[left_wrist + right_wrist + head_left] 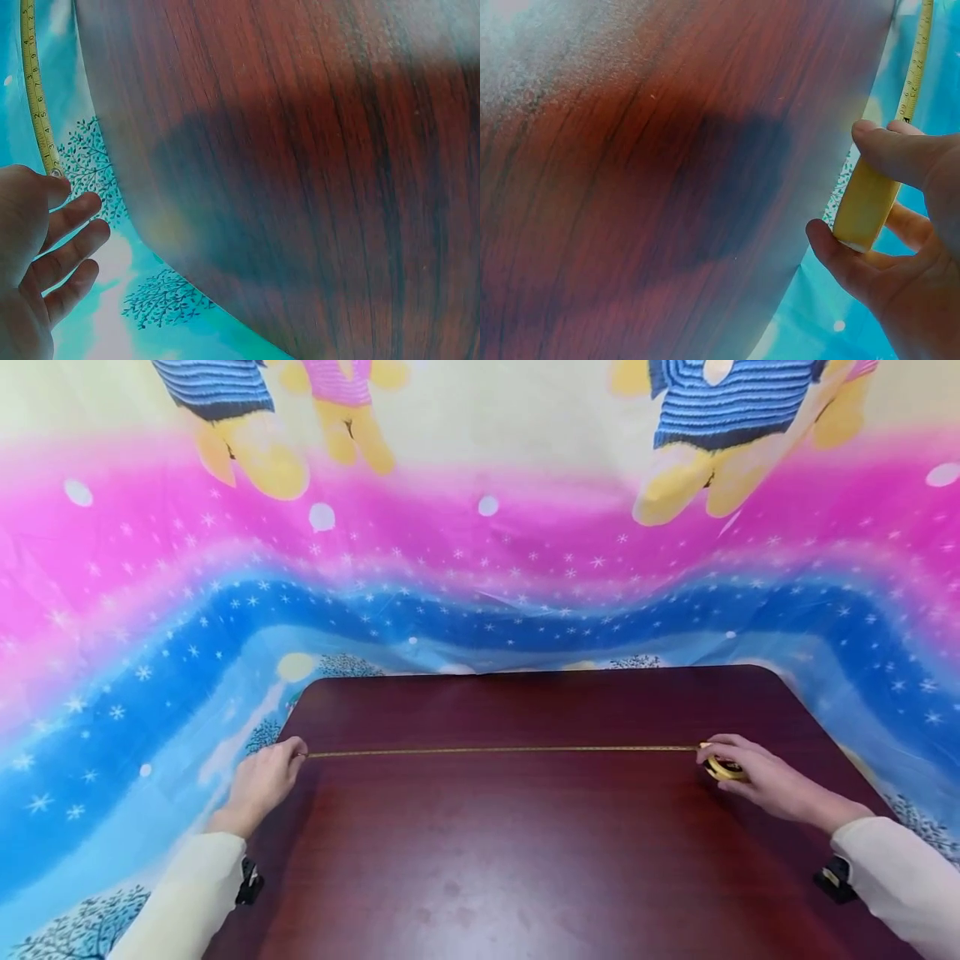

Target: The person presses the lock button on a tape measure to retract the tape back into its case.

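Two pale sleeves [176,893], cut off by the frame, and two black wrist devices [250,882], partly hidden, flank one dark red table [487,843] whose near edge runs out of view. Above its far half, a person's left hand [264,777] pinches the tip of one tape blade [502,749], three fingers loosely spread; the tip's end is mostly covered. The right hand [772,783] curls around one yellow tape measure case [866,202]. The blade stretches straight between them. Behind hangs a printed backdrop [480,543], its four figures [735,402] cropped above.
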Tool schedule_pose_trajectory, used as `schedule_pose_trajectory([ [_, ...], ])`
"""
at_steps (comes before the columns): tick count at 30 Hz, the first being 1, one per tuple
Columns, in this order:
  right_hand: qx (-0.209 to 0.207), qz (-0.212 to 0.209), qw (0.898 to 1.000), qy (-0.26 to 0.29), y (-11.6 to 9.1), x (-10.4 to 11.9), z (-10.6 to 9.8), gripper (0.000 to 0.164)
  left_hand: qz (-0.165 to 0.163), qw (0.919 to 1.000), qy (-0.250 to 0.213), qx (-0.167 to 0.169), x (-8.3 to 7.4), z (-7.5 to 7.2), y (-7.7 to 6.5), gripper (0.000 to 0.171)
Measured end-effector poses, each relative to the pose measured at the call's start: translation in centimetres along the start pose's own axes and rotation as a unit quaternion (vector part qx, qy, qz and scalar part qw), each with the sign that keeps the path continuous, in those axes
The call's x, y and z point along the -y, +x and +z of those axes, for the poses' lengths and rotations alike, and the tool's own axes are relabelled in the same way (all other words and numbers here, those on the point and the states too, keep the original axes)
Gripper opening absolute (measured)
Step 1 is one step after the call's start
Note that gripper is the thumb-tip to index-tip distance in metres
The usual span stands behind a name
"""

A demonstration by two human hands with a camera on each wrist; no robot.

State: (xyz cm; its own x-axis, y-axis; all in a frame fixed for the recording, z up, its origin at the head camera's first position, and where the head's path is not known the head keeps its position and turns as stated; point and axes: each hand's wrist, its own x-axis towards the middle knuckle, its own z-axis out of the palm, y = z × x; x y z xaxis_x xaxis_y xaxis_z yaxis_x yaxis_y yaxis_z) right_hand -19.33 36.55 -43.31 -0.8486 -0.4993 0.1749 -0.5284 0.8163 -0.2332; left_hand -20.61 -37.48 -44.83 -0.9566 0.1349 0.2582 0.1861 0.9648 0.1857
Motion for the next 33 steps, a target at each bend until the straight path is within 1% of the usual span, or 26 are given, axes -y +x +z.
schedule_pose_trajectory([
  [3, -0.005, 0.002, 1.0, -0.012, -0.03, 0.15, -0.1, 0.042, 0.002, 1.0, -0.002, -0.004, 0.01, -0.26, 0.06, 0.014],
  [6, -0.003, 0.005, 1.0, -0.01, 0.04, 0.27, 0.0, 0.042, 0.0, 1.0, 0.0, -0.003, 0.15, -0.51, 0.01, 0.013],
  [10, -0.014, 0.011, 1.0, -0.009, -0.06, 0.21, 0.07, 0.044, 0.0, 1.0, 0.001, -0.002, 0.22, -0.62, 0.11, 0.015],
  [15, -0.027, 0.002, 1.0, -0.005, -0.23, -0.11, 0.36, 0.044, -0.003, 1.0, 0.001, 0.005, 0.14, -0.5, 0.23, 0.016],
  [20, -0.023, -0.001, 1.0, -0.003, -0.21, -0.28, 0.66, 0.042, -0.003, 0.9999, -0.001, 0.015, 0.02, -0.32, 0.0, 0.016],
  [23, -0.018, -0.007, 1.0, -0.006, -0.14, -0.4, 0.77, 0.042, -0.002, 0.9999, -0.001, 0.015, -0.02, -0.28, -0.18, 0.017],
  [25, -0.016, -0.005, 1.0, -0.011, -0.13, -0.45, 0.79, 0.041, -0.002, 0.9999, -0.004, 0.017, -0.12, -0.29, -0.24, 0.017],
  [30, 0.0, 0.017, 1.0, -0.017, -0.28, -0.49, 0.72, 0.038, -0.001, 0.9998, -0.006, 0.018, -0.42, -0.36, -0.11, 0.016],
  [33, -0.003, 0.013, 1.0, -0.023, -0.32, -0.53, 0.78, 0.038, 0.001, 0.9998, -0.005, 0.019, -0.5, -0.44, -0.03, 0.016],
])
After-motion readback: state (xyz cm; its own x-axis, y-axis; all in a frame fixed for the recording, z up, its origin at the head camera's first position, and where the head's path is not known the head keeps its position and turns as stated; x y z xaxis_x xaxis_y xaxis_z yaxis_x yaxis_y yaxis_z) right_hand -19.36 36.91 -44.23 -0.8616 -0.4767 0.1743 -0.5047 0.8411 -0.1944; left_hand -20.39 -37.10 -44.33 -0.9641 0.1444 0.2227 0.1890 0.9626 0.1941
